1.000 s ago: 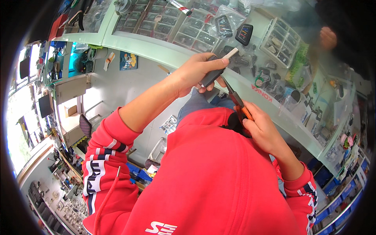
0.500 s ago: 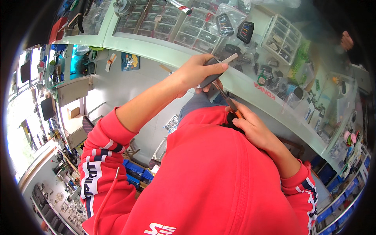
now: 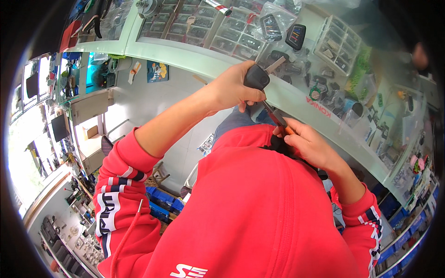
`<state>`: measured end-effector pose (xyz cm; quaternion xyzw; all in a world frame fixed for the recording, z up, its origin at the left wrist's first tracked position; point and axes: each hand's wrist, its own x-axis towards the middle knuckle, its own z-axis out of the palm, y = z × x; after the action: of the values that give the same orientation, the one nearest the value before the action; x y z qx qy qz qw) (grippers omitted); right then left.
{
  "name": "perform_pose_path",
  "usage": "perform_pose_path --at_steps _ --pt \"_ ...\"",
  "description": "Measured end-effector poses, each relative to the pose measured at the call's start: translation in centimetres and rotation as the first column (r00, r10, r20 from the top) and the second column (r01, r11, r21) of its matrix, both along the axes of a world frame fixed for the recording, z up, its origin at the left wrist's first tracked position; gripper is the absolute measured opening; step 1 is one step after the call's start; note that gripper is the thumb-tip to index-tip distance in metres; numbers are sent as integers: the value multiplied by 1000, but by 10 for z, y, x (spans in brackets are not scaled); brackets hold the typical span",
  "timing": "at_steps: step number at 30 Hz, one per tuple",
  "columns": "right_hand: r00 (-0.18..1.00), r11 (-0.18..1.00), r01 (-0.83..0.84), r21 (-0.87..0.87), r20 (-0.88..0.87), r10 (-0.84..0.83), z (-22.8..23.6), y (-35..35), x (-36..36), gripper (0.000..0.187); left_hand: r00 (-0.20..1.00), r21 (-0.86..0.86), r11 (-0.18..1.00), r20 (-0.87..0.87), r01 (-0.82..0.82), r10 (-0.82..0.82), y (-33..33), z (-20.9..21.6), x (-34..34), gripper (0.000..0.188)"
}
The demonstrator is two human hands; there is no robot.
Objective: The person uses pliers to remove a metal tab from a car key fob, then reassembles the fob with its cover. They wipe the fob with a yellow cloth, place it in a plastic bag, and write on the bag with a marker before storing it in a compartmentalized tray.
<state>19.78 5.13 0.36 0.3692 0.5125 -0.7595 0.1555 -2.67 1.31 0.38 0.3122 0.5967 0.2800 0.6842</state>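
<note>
My left hand (image 3: 230,89) is closed round a black car key (image 3: 257,77), whose metal blade (image 3: 276,65) sticks out toward the counter. In my right hand (image 3: 309,144) is a slim screwdriver (image 3: 277,119) with an orange-and-black handle. Its shaft points up at the lower end of the key, where my left fingers hide the tip. Whether the tip touches the key I cannot tell. Both hands are in front of my body, at the near edge of the glass counter (image 3: 194,59).
Inside the counter lie compartment trays with key parts, a bagged key fob (image 3: 270,27) and a black fob (image 3: 295,36). A clear divided box (image 3: 337,45) sits farther right. Blue bins (image 3: 160,199) stand low on the left. Another person's blurred hand (image 3: 420,56) shows at the far right.
The key has turned in my left hand, so its broad black face now shows. My right hand has shifted slightly right and down with the screwdriver.
</note>
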Motion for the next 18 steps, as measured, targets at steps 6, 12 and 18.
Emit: perform_pose_path --at_steps 6,12,18 --pt "994 964 47 262 -110 -18 -2 -18 1 40 997 -49 999 71 7 -4 -8 -5 3 26" --pt "992 940 75 333 -117 -38 7 -24 0 43 901 -177 966 362 -186 240 -11 -11 2 35" --pt "983 989 138 49 -129 -131 26 -14 -1 41 746 -313 915 540 -253 391 -13 -14 -5 48"
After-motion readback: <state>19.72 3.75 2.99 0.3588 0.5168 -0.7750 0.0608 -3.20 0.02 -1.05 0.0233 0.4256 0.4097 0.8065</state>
